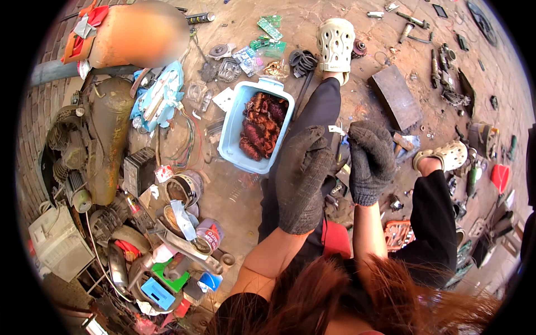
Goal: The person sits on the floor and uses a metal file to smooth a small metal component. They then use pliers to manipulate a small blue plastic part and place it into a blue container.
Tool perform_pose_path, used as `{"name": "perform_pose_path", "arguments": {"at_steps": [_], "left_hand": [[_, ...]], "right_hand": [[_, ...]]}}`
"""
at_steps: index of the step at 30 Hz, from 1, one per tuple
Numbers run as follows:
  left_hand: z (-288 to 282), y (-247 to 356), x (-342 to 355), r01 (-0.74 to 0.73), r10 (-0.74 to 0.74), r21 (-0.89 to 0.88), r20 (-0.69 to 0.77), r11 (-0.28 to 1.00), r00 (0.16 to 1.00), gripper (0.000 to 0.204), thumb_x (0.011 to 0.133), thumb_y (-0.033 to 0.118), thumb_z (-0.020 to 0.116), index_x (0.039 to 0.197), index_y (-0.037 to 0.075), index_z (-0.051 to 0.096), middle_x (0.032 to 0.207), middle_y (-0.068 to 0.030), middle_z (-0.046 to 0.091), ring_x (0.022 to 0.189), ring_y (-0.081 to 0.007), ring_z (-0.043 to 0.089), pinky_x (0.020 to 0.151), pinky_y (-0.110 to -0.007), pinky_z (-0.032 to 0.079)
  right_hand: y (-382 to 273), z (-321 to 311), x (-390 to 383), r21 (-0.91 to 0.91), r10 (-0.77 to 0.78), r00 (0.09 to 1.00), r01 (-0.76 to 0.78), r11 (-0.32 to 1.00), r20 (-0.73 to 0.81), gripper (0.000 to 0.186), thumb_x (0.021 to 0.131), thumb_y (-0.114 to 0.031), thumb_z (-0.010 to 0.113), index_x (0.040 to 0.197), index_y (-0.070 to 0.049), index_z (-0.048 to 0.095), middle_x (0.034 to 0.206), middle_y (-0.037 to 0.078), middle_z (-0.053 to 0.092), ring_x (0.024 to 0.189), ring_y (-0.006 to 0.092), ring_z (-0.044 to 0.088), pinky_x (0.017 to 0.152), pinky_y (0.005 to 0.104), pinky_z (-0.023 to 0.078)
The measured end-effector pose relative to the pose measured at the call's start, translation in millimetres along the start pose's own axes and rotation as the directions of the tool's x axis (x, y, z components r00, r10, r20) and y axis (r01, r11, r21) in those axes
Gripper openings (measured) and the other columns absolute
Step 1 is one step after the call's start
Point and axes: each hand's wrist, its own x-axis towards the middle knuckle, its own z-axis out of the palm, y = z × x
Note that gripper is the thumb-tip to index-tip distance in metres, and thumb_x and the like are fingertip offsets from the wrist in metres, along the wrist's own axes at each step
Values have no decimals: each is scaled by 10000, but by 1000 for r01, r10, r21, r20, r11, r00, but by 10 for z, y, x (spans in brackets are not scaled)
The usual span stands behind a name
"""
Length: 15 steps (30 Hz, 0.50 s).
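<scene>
My left hand (304, 178), in a dark grey knit glove, is over my outstretched dark-trousered leg with its fingers curled. My right hand (370, 162), gloved the same, is closed beside it, a short distance to the right. I cannot make out what either holds. A small white piece (336, 129) shows between my fingertips. Left of my hands, a light blue plastic tub (228, 137) holds a heap of coiled copper wire (261, 125). A dark metal block (393, 97) lies beyond my right hand, with a wooden-handled tool (403, 144) on a blue rag below it.
Scrap parts, tins (184, 190) and tools crowd the left side. Circuit boards (271, 29) lie beyond the tub. An orange object (120, 33) is at upper left. Metal parts (446, 72), a red container (500, 177) and a tool case (398, 234) are to the right.
</scene>
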Motion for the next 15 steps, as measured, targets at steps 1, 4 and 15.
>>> {"name": "perform_pose_path", "arguments": {"at_steps": [1, 4, 15], "left_hand": [[13, 13, -73, -25, 25, 28, 17, 999, 1000, 335, 857, 96, 637, 1162, 7, 527, 1030, -65, 561, 883, -132, 562, 726, -275, 519], [86, 102, -342, -76, 72, 21, 124, 997, 990, 225, 840, -5, 639, 1058, -19, 584, 1084, -80, 565, 963, -130, 565, 817, -267, 480], [168, 313, -1380, -399, 373, 20, 319, 917, 872, 269, 794, -53, 648, 1054, -9, 598, 1058, -92, 589, 923, -153, 576, 786, -267, 490]], "right_hand": [[-116, -69, -75, 28, -38, 999, 39, 999, -39, 210, 730, 33, 665, 917, -50, 710, 945, 126, 675, 910, 265, 633, 817, 357, 488], [-428, -353, -287, -83, -114, 993, 113, 990, -13, 246, 704, 44, 665, 926, -50, 711, 938, 128, 674, 906, 275, 632, 809, 367, 488], [-1475, -1143, -836, -111, -159, 986, 164, 980, 52, 283, 703, 11, 685, 979, -52, 703, 990, 121, 655, 940, 287, 605, 831, 377, 475]]}}
